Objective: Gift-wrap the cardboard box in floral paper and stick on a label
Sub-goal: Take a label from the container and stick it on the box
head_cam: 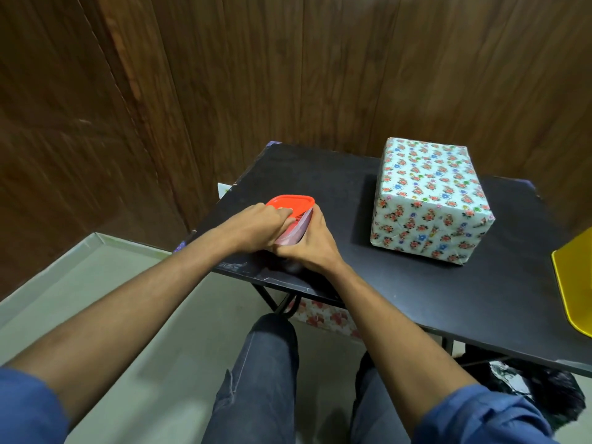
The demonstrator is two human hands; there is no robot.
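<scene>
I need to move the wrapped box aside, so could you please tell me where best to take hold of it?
Grip the wrapped box by its two opposite side faces, one hand on each, reaching from the table's near edge. It is a wide, flat-sided cube with no handle, and its sides stand clear of other things.

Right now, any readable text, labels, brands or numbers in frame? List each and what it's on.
None readable.
wrapped box: floral print only, no label visible on it.
red lid of the container both hands hold: no lettering seen.
table near edge: pale marks, too blurred to read.
</scene>
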